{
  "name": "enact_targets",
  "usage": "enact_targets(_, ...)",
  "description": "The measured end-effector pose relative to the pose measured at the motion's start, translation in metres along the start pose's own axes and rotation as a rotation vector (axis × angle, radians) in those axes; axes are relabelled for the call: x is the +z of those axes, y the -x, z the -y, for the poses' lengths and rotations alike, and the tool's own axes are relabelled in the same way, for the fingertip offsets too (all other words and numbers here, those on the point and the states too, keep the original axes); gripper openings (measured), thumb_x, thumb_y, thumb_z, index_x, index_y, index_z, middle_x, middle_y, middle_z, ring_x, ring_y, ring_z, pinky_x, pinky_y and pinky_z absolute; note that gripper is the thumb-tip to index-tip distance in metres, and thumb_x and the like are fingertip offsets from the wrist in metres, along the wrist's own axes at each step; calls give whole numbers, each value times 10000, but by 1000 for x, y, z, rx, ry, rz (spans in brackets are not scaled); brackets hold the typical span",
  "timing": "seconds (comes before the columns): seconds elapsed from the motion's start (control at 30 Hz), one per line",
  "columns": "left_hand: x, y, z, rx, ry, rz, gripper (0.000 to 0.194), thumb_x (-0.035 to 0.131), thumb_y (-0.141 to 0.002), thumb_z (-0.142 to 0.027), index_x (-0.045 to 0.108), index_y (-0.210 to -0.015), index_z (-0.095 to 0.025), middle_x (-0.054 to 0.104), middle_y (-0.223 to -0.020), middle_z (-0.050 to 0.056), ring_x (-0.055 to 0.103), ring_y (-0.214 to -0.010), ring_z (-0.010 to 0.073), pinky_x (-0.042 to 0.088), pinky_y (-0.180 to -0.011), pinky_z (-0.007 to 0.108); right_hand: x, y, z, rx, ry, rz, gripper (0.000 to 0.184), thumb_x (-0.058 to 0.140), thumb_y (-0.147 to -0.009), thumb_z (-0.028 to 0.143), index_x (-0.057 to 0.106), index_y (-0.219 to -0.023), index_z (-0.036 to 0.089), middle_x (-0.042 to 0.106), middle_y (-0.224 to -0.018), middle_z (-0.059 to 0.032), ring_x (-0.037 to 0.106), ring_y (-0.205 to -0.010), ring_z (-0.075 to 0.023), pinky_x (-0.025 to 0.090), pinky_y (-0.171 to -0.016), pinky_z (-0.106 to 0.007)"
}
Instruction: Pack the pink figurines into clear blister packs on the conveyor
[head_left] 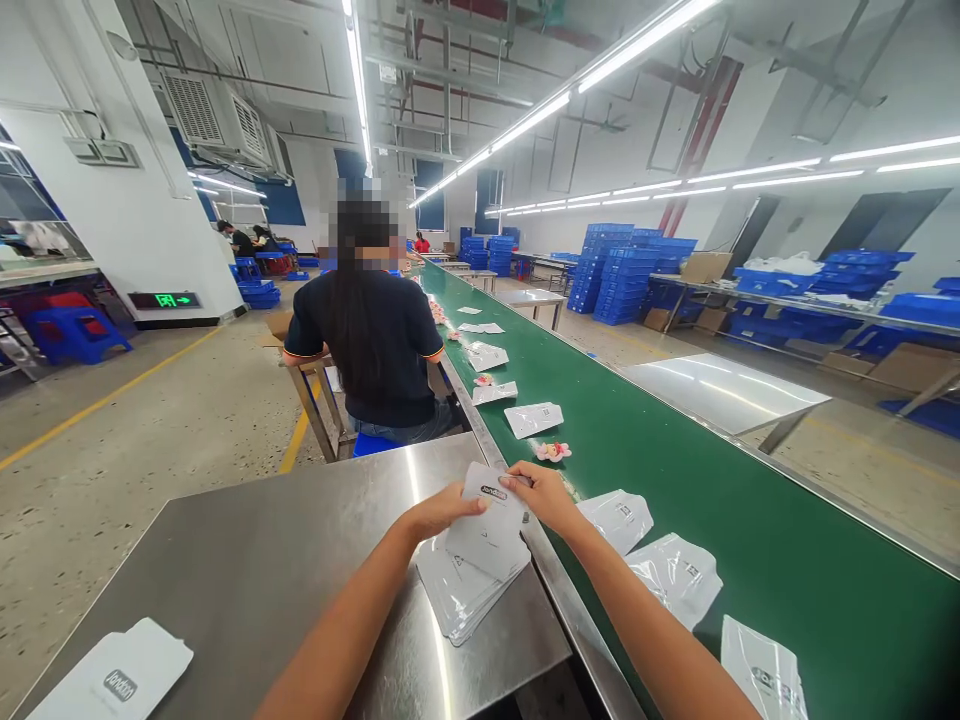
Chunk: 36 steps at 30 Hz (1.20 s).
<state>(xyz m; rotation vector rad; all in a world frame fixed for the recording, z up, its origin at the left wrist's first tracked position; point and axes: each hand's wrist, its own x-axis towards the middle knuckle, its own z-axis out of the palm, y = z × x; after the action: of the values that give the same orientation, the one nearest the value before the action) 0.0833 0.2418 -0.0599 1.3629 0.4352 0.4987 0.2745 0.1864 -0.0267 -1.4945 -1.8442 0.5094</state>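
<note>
My left hand (439, 513) and my right hand (541, 494) both grip one white pouch (487, 525) by its top edge, just above a stack of white pouches (459, 592) lying on the steel table (270, 560). The held pouch carries a small dark logo near its top. To the right runs a green conveyor belt (675, 470) with several white pouches on it; the nearest pouch on the belt (621, 518) lies just right of my right wrist. A small pink flower-shaped item (553, 451) sits on the belt beyond my right hand.
A person in a dark shirt (375, 330) sits on a stool ahead at the belt's left side. One more white pouch (120, 680) lies at the table's near left corner. Blue crates (622, 280) are stacked across the aisle, with other workers far back left.
</note>
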Motion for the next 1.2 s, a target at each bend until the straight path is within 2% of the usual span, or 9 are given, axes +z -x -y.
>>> enact_targets(0.1,5,-9,12,-75,61,-23,567,613,-709,-500,572,-1073,-67,583,-1047,173,585,-897,231,449,-798,336,-28,-8,-24,233,-28,-1,432,433,-803,551,607,-917,173,600,-821,-29,538,-713,-127,396,-600,-215)
enact_targets(0.2,10,-19,22,-88,105,-124,565,583,-723,-527,574,-1052,-67,594,-999,167,595,-829,216,460,-747,336,-63,-18,-62,601,135,-211,509,305,-850,558,558,-982,136,607,-838,-97,559,-676,-161,412,-616,-274)
enact_targets(0.3,12,-23,26,-52,109,-201,526,623,-693,-507,585,-961,-55,598,-876,129,572,-711,162,444,-657,271,-79,-28,-92,738,190,-216,431,374,-843,470,542,-860,73,593,-693,-141,542,-573,-187,407,-592,-323)
enact_targets(0.43,16,-19,23,56,64,-210,453,688,-649,-431,572,-914,-83,561,-798,51,507,-670,100,377,-607,188,-67,-35,-86,601,135,-174,253,458,-817,373,525,-796,130,598,-687,-54,536,-583,-125,419,-621,-256)
enact_targets(0.5,20,-18,21,107,33,-200,465,706,-631,-409,558,-935,-90,547,-802,37,488,-685,93,360,-607,177,-59,-34,-60,467,73,-219,253,464,-818,404,517,-835,157,592,-717,-19,528,-610,-101,419,-646,-231)
enact_targets(0.6,27,-16,21,164,-30,-218,502,722,-610,-392,551,-966,-83,541,-831,45,479,-715,104,353,-614,181,-52,-23,-7,275,-252,-276,361,477,-796,509,503,-848,153,548,-661,-10,485,-549,-88,415,-560,-212)
enact_targets(0.73,34,-12,21,211,-113,-275,454,700,-642,-380,565,-964,-90,553,-856,50,482,-746,113,363,-643,192,-50,0,43,202,-388,-190,404,534,-760,532,511,-807,132,519,-584,-12,440,-485,-77,369,-468,-192)
enact_targets(0.97,41,2,19,220,-215,-359,459,681,-649,-410,561,-978,-111,584,-901,65,515,-786,154,403,-665,235,-57,24,48,230,-276,-155,396,521,-769,538,489,-759,144,524,-584,-13,459,-499,-87,364,-469,-197)
enact_targets(1.2,48,5,11,214,-347,-359,446,676,-640,-448,590,-949,-138,573,-849,31,485,-772,147,372,-656,228,-51,35,53,49,73,-60,353,461,-821,512,573,-822,177,582,-706,-30,507,-614,-124,408,-577,-249)
